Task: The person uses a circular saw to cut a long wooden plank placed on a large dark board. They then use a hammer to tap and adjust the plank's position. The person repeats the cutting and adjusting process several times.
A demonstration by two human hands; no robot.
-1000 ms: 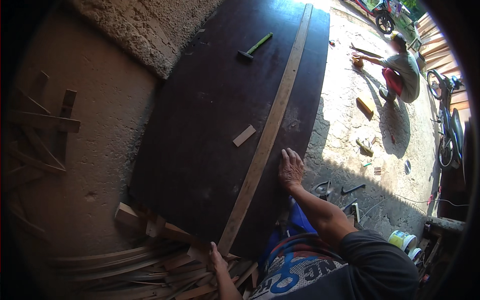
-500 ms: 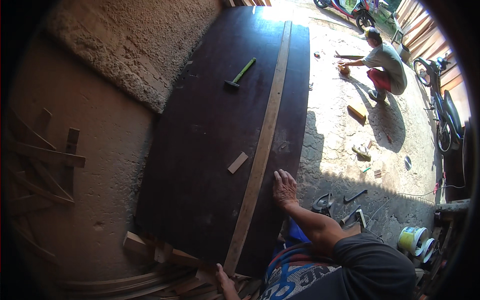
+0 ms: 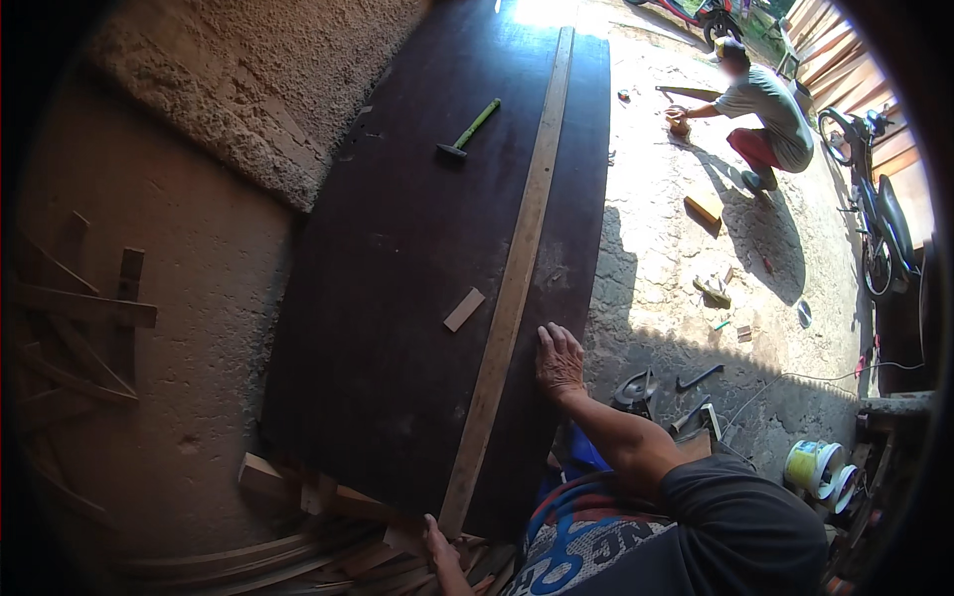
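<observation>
A large dark brown board (image 3: 348, 288) stretches away in front of me. Along it lies a long, narrow wooden strip (image 3: 518, 263), nearer the board's right side. My left hand (image 3: 438, 544) is closed at the near end of this strip, a digit along its left edge; some of its fingers are hard to make out. On the board's right margin rests my right hand (image 3: 560, 360), palm down with fingers stretched out, to the right of the strip. A short wooden block (image 3: 464, 309) lies just left of the strip. Farther up lies a hammer (image 3: 469, 129) with a green handle.
Wood pieces (image 3: 268, 477) lie under and around the board's near end. A rough wall (image 3: 238, 89) borders the left. On the right floor are a circular saw (image 3: 634, 389), paint buckets (image 3: 815, 467) and a cable. A co-worker (image 3: 770, 114) squats beyond, near a motorbike (image 3: 879, 214).
The whole view has shifted slightly, so the board and tools appear a little higher and farther left. Both my hands keep their places on the board and strip.
</observation>
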